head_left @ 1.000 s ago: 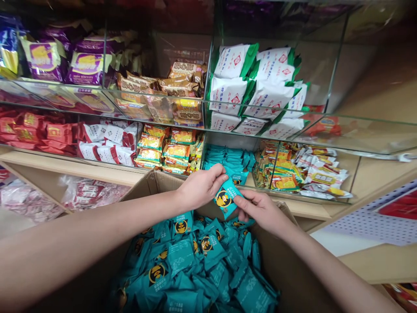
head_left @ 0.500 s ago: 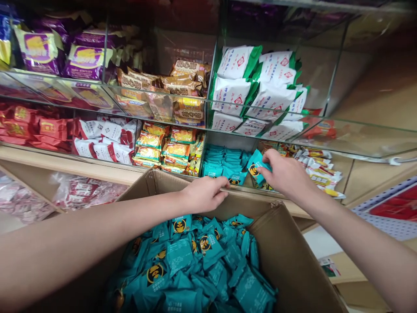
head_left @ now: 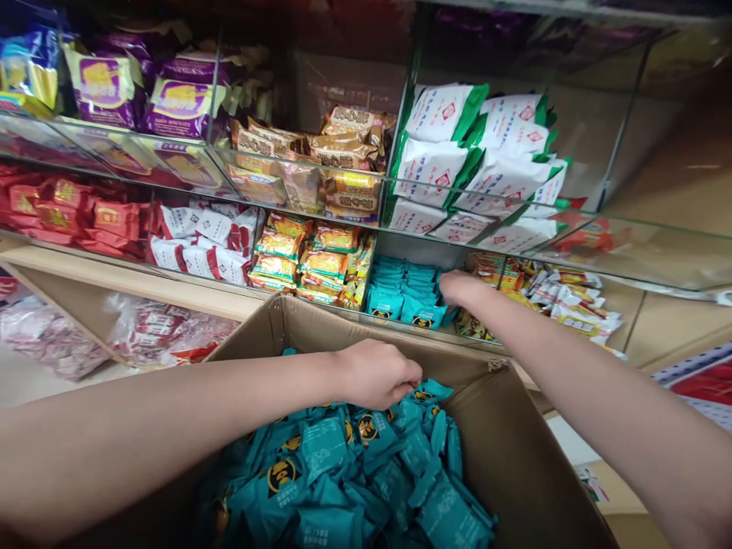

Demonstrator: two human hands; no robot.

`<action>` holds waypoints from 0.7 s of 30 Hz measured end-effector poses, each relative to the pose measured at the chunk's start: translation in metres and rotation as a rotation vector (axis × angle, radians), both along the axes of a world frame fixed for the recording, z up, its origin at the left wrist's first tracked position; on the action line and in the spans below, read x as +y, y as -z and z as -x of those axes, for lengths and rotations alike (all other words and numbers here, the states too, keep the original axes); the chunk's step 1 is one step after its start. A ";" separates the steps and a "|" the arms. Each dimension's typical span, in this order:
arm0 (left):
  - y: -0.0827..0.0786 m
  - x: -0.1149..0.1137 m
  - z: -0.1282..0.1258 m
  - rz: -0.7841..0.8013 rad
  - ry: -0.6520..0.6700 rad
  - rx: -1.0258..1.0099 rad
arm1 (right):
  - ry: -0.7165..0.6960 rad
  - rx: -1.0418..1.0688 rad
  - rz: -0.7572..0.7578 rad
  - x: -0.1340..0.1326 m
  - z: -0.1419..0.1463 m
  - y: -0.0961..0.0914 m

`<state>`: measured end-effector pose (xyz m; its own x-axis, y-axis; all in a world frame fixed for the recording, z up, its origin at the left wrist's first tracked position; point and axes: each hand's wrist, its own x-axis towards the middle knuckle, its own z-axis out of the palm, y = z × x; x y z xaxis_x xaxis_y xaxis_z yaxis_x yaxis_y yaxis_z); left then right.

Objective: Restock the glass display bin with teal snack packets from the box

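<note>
Many teal snack packets (head_left: 325, 446) with round black-and-gold emblems lie loose in an open cardboard box (head_left: 503, 427) below me. Over the box's far part is my left hand (head_left: 383, 375), its fingers curled down by the packets at the far wall; whatever they hold is hidden. My right hand (head_left: 462, 291) reaches into a lower shelf compartment, closed at the right side of stacked teal snack packets (head_left: 407, 286). A bit of teal wrapper shows under its fingers, which are mostly hidden.
Glass dividers and a glass shelf edge (head_left: 435, 238) run just above my right hand. Neighbouring compartments hold yellow-orange packets (head_left: 325, 261), red-and-white packets (head_left: 200, 236) and mixed small snacks (head_left: 577, 297). White-and-green packets (head_left: 435, 164) stand above. Plastic bags (head_left: 165, 324) lie lower left.
My right hand has moved the teal packet left against the compartment's stack. My left hand has dropped from the box's far rim down over the packets inside. The view has shifted slightly.
</note>
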<state>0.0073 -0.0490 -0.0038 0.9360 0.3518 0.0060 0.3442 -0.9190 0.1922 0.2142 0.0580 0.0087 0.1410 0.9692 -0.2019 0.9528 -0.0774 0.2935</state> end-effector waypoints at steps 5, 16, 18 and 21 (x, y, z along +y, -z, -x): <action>0.008 0.001 0.000 0.011 0.036 0.046 | 0.011 -0.050 -0.030 -0.007 0.003 0.001; 0.002 -0.004 0.002 0.036 0.059 0.239 | -0.186 0.007 -0.112 -0.068 0.027 -0.046; 0.000 -0.005 0.002 0.047 0.033 0.333 | -0.325 0.142 -0.041 -0.101 0.037 -0.041; -0.001 -0.006 0.004 0.076 0.005 0.465 | -0.472 0.391 0.372 -0.148 0.050 -0.005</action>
